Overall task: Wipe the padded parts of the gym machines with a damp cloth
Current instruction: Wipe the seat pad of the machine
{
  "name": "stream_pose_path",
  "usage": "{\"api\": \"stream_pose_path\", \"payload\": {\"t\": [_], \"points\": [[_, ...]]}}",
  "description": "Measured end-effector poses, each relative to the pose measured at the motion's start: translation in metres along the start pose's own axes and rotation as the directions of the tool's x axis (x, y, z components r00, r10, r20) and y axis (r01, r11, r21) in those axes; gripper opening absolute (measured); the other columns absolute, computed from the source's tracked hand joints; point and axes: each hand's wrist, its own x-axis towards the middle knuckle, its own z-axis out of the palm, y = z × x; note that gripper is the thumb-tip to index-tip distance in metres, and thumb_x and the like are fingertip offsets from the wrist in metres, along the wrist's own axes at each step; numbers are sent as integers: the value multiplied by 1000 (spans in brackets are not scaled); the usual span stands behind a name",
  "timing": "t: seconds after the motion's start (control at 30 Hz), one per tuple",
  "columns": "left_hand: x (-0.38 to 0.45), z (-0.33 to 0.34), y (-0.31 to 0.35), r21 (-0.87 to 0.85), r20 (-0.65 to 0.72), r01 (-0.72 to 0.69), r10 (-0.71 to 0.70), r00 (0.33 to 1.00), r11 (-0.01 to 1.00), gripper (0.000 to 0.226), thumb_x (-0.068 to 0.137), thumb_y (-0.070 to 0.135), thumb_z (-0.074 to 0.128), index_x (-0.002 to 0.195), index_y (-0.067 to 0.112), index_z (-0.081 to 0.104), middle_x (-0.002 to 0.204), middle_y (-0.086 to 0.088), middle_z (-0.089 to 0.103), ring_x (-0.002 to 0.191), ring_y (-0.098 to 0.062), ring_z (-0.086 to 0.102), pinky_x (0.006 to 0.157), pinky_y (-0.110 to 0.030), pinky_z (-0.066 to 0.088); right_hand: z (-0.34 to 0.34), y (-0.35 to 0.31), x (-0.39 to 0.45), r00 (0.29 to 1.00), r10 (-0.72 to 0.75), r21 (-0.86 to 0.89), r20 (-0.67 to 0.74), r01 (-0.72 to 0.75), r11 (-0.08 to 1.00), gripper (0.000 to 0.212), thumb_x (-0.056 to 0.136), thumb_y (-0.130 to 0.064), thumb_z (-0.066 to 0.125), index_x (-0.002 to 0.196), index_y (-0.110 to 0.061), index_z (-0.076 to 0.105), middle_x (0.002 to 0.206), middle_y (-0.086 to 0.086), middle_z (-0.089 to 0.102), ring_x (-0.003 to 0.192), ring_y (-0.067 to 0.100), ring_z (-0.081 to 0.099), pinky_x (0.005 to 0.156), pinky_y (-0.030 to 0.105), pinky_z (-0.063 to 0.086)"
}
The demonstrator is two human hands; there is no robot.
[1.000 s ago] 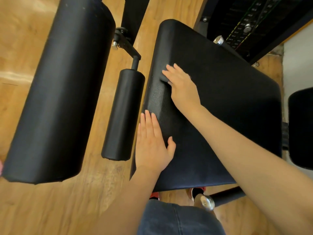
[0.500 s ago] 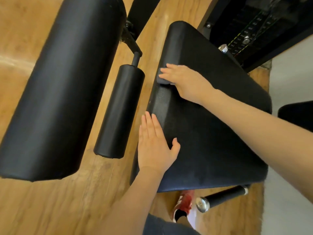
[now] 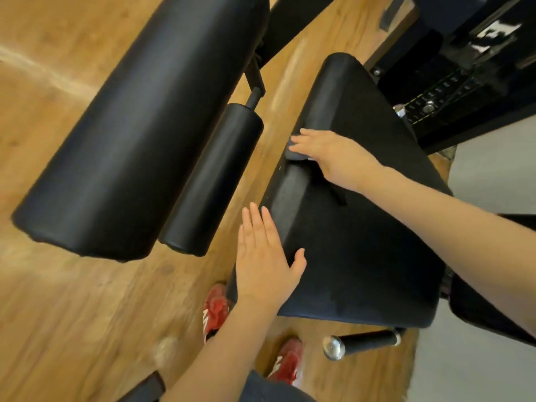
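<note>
a: two hands logged on one item. seat pad, black, textured, mounted on the machine frame. left hand: fingers straight and close together, palm flat on the near left edge of the pad, thumb spread out onto the top face. holds nothing.

b: and the right hand?

a: laid over the rolled front edge of the pad, further up, fingers extended and pressing a small dark cloth down against the vinyl. the cloth mostly hides under the palm; only a grey fold shows at the fingertips (whether it is damp cannot be told).

b: other padded stock nearby?

a: large roller pad, upper left, well apart from both hands. small roller pad, just beside the seat's left edge, not touched. also a chromed handle end below the seat, weight stack at upper right, red shoes on the wooden floor.

b: step in hand?

a: judged as wiping the seat's front roll. to do it well: keep the cloth flat under the whole palm, draw it along the length of the roll in overlapping passes, and curl it over the edge so the underside seam is reached. the left hand should go on bracing so the pad does not rock.

b: outstanding?

a: by this view, the wide top face and both rollers, to be wiped in turn.
</note>
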Motion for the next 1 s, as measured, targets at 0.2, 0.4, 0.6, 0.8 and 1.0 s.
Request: {"api": "stream_pose_path", "payload": {"t": [0.2, 0.4, 0.6, 0.8, 1.0], "points": [[-8, 2, -3, 19, -23, 48, -48, 999, 999, 97, 93, 66, 33, 145, 4, -21, 160, -19, -14, 148, -32, -13, 114, -37, -10, 21, -43, 21, 998, -58, -74, 14, 59, 996, 31, 83, 3, 52, 107, -13, 64, 118, 7, 58, 116, 28, 49, 96, 35, 36], [-20, 4, -3, 61, -74, 97, -93, 993, 993, 99, 90, 68, 37, 151, -2, 3, 160, -23, 4, 148, -35, 4, 115, -40, 0, 32, -64, -49, 962, -267, -33, -53, 266, 963, 61, 86, 6, 52, 142, -15, 38, 150, 4, 34, 141, 19, 24, 112, 25, 7], [-18, 2, -3, 85, -5, 90, -90, 996, 992, 95, 94, 67, 25, 151, 1, -14, 160, -20, -16, 148, -32, -14, 114, -38, -11, 12, -43, 1, 989, -151, -53, -10, 150, 987, 43, 95, -20, 50, 138, -18, 43, 144, 0, 42, 139, 18, 27, 115, 37, 16], [-17, 2, -3, 55, -1, 106, -106, 994, 993, 95, 94, 67, 28, 151, 3, -13, 160, -18, -17, 145, -28, -20, 114, -37, -12, 35, -63, -36, 976, -193, -5, -98, 193, 981, 40, 88, -4, 60, 128, -3, 55, 133, 13, 54, 129, 28, 45, 107, 34, 27], [-17, 4, -6, 36, -35, 54, -53, 998, 998, 90, 95, 64, 26, 143, 5, -21, 160, -17, -16, 138, -25, -27, 113, -37, -14, 8, -34, -36, 936, -351, -42, 17, 351, 935, 51, 78, 7, 63, 127, -6, 55, 133, 13, 54, 127, 27, 47, 108, 38, 28]]}}
